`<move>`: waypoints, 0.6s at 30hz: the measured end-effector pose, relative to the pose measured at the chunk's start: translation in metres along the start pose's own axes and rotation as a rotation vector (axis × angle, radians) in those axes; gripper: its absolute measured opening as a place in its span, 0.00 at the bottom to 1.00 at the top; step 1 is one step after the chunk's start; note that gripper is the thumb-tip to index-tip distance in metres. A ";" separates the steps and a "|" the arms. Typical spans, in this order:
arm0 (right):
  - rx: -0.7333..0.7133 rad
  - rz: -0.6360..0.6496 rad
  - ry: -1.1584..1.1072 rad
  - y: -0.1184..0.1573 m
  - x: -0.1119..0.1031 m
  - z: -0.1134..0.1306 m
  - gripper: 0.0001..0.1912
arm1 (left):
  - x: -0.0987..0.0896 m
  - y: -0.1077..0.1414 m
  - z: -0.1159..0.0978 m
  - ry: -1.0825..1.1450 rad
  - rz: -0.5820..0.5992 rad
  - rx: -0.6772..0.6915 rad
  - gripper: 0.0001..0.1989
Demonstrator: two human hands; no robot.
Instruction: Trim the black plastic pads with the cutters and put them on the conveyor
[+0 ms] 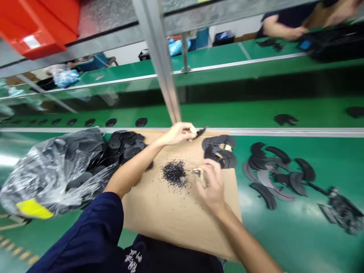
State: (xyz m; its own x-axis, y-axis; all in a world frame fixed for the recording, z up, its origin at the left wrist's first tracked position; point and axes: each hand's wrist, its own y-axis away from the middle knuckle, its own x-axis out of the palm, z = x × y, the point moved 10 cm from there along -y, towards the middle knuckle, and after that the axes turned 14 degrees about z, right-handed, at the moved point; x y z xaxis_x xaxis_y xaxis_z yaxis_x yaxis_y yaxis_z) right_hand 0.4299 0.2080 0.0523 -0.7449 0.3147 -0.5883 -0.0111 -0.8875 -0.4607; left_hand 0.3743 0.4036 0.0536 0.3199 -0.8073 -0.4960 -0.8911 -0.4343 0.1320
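Note:
My left hand [182,133] pinches a small black part [200,132] at the far edge of the brown cardboard sheet [170,216]. Nearer to me and to the right, my right hand [209,184] is closed on a small pale object [199,173], blurred and too small to name. Between my arms lies a pile of tiny black pieces [174,173]. Curved black parts [218,151] are stacked at the sheet's far right corner. Black round discs [126,146] are heaped beyond my left forearm.
A clear plastic bag [51,170] lies left. Loose curved parts [270,170] spread on the green table right. A metal post [162,57] rises ahead beside a red bin [42,26]. Discs [110,122] line the green strip. Another person's hands [292,33] show far right.

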 end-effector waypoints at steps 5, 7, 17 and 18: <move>0.134 -0.006 -0.271 -0.005 0.008 -0.020 0.18 | 0.065 0.101 0.003 0.492 0.243 -0.071 0.12; 0.166 0.088 -0.371 -0.006 0.021 -0.021 0.16 | 0.084 0.125 0.011 0.522 0.246 -0.148 0.08; 0.373 0.152 -0.460 -0.008 0.039 -0.035 0.21 | -0.047 0.216 0.071 -0.756 -0.413 -0.657 0.05; 0.378 0.153 -0.467 -0.009 0.040 -0.036 0.21 | -0.055 0.223 0.080 -0.802 -0.411 -0.721 0.06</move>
State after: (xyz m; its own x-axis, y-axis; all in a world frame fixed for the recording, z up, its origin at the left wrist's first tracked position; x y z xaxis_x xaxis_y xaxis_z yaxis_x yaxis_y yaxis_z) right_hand 0.4241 0.2402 0.0090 -0.9690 0.0697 -0.2369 -0.0530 -0.9957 -0.0764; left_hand 0.1319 0.3832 0.0422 0.0166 -0.1782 -0.9839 -0.2931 -0.9416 0.1656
